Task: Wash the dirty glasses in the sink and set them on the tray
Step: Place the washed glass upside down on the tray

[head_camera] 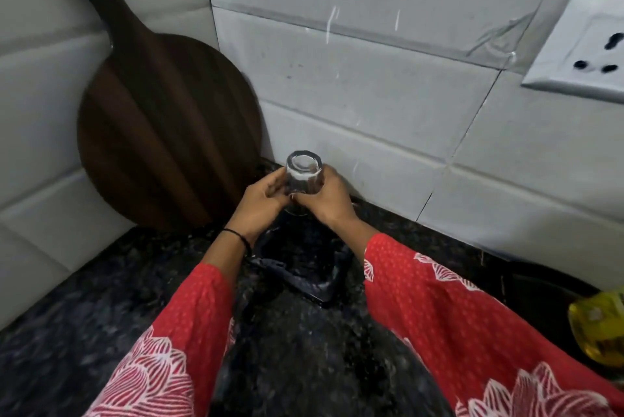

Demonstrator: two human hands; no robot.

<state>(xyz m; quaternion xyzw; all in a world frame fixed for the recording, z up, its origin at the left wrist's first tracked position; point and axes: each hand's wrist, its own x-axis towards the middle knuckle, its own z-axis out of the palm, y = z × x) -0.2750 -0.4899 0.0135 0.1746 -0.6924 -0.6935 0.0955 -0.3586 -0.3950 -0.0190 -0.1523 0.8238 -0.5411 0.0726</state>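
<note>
A clear glass (303, 175) stands upside down, base up, at the far end of a dark tray (315, 286) on the black stone counter, close to the tiled wall. My left hand (261, 198) wraps its left side and my right hand (329, 200) its right side, both gripping the lower part near the rim. The rim itself is hidden behind my fingers, so I cannot tell whether it touches the tray.
A round dark wooden board (162, 133) leans against the wall corner at the left. A white wall socket (587, 48) sits at the upper right. A yellow object (599, 329) lies at the right edge. The speckled counter (84, 315) spreads in front.
</note>
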